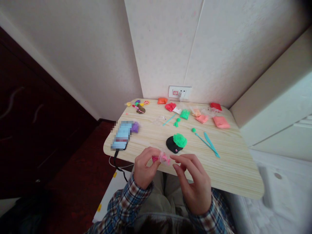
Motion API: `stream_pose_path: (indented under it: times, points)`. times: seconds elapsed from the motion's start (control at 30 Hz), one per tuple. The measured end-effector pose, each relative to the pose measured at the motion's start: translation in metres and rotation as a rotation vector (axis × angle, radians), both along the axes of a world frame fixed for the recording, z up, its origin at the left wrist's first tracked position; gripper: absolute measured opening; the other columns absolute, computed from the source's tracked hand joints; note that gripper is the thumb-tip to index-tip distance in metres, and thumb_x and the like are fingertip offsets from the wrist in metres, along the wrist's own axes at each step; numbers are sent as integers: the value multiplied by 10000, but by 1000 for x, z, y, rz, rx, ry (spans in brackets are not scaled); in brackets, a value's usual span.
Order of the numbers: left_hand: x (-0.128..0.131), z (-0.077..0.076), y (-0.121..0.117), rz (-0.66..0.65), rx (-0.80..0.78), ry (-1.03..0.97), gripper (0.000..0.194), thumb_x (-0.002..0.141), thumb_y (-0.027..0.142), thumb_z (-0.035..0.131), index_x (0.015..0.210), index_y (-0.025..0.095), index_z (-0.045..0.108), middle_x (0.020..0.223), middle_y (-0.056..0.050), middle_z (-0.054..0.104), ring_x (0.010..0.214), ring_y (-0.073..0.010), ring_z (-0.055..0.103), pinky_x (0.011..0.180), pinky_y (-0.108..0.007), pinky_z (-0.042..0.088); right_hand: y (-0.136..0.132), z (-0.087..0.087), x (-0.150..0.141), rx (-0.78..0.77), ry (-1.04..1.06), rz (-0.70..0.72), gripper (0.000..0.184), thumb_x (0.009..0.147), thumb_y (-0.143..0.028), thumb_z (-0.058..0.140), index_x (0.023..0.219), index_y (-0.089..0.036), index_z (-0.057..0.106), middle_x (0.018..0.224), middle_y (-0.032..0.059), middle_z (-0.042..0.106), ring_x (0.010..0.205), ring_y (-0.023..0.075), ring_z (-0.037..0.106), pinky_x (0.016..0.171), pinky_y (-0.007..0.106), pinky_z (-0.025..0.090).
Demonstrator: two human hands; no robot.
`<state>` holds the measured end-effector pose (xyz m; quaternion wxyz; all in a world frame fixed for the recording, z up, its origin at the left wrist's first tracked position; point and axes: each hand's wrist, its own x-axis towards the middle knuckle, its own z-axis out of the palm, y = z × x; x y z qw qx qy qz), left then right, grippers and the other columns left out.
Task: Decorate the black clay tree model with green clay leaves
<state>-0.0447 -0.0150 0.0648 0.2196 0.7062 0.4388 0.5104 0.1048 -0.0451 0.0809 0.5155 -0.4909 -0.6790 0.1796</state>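
Two bare hands in plaid sleeves are held at the near edge of a wood-grain table (234, 175). By the left hand (145, 169), a small pink packet in clear film (163, 158) is gripped between thumb and fingers, above the table's near edge. The right hand (196, 185) is held loosely curled just to the right, thumb and forefinger parted; whether the film is touched by a fingertip cannot be told.

Just beyond the packet, a black rounded piece (170, 145) is partly covered by a crumpled green bag (180, 140). To the right, a turquoise modelling knife (211, 143) is laid beside a thin turquoise stick (203, 140), their near ends close together; a green ball (193, 130) is seen at the stick's far end.

On the left, a phone (122, 135), its screen pixelated, is placed beside a purple packet (135, 127). Farther off, a brown lump (140, 109) is crossed by a pink strand. Along the far side, an orange packet (162, 100), a green packet (185, 114) and, far right, a red packet (215, 106) are scattered. A socket panel (174, 92) is mounted on the wall behind.
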Motion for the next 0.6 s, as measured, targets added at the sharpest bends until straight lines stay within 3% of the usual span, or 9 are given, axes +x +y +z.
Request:
stream_pose_path:
  times: [0.37, 0.6]
  points:
    - [0, -1, -8, 61, -24, -5, 21, 805, 171, 612, 797, 153, 606, 769, -29, 635, 735, -143, 587, 680, -250, 464, -1, 3, 0, -5, -145, -62, 140, 858, -229, 538, 893, -218, 673, 845, 41, 562, 616, 111, 537, 568, 256, 484]
    - [3, -3, -13, 66, -2, -18, 38, 780, 137, 613, 792, 161, 587, 763, -18, 631, 721, -135, 583, 665, -232, 456, 1, 6, 3, -165, -49, 46, 106, 848, -244, 557, 789, -205, 637, 833, 29, 547, 618, 107, 517, 572, 240, 468]
